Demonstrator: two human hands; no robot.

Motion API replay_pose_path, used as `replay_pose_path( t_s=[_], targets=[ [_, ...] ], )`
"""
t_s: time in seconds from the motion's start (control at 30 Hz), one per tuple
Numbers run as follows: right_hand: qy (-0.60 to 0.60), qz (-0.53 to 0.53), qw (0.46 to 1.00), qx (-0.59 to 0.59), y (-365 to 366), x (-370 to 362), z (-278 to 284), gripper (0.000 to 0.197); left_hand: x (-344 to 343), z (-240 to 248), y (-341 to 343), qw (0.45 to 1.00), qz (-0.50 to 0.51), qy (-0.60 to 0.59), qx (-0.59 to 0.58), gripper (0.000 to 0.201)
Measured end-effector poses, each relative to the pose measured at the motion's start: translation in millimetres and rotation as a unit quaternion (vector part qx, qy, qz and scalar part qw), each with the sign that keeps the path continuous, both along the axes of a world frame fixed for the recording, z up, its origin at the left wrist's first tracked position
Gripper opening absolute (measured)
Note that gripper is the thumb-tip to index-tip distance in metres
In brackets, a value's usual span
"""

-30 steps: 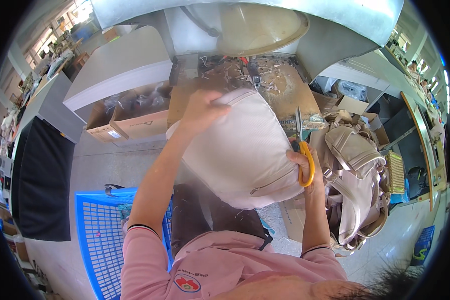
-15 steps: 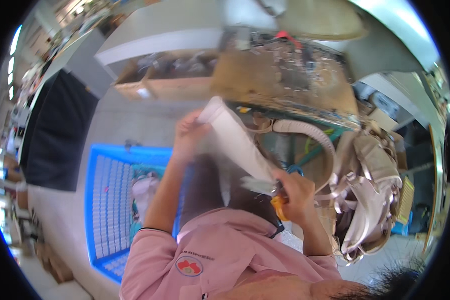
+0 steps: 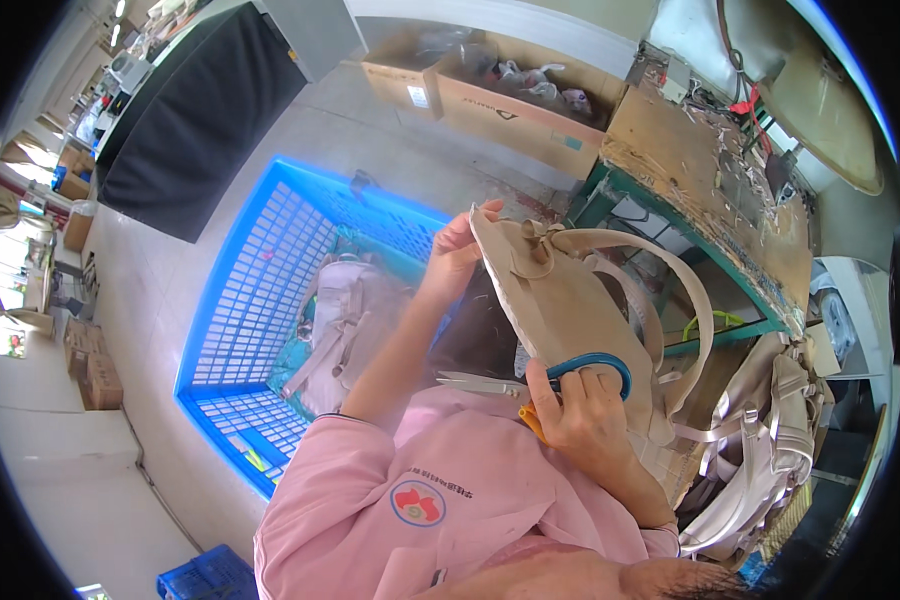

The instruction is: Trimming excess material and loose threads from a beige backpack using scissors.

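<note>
Bag (image 3: pixel 570 290): at one o'clock from my chest.
Left hand (image 3: pixel 455 255): fingers and thumb pinched on the bag's ten o'clock corner.
Right hand (image 3: pixel 585 412): fingers wrapped round scissors (image 3: pixel 510 387), blades toward nine o'clock; whether they also grip bag, I can't tell.
Handling: probably light, soft, floppy; best held by its edge.

Beige bag (image 3: pixel 570 290), blue-and-orange-handled scissors (image 3: pixel 515 390) (blades (image 3: pixel 478 383) silver), bright blue basket (image 3: pixel 260 270)

Left of the held bag (image 3: pixel 582 305) stands a basket (image 3: pixel 268 280) (bundle (image 3: pixel 342 290) inside).
</note>
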State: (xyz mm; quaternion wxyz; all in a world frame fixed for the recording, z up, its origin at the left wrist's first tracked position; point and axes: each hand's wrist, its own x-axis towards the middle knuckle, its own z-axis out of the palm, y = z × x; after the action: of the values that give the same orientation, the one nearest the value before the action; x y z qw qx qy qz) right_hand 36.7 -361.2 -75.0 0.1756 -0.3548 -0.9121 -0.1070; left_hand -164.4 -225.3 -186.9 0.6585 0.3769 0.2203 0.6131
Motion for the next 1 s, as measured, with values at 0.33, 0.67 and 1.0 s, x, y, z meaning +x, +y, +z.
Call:
replay_pose_path(
  t_s=[0.33, 0.67, 1.0],
  targets=[
    [-0.028, 0.012, 0.999, -0.024, -5, -12, -14, 0.036, -10, -18, -9, 0.998, 0.017, -0.039, -0.048, 0.033],
    [-0.016, -0.004, 0.998, -0.064, -4, -12, -12, 0.044, -12, -31, -12, 0.997, 0.005, -0.022, -0.080, 0.032],
    [0.159, -0.208, 0.957, -0.126, -19, 70, 3, 0.046, 38, 5, -20, 0.961, -0.036, 0.255, 0.097, 0.032]
  ],
)
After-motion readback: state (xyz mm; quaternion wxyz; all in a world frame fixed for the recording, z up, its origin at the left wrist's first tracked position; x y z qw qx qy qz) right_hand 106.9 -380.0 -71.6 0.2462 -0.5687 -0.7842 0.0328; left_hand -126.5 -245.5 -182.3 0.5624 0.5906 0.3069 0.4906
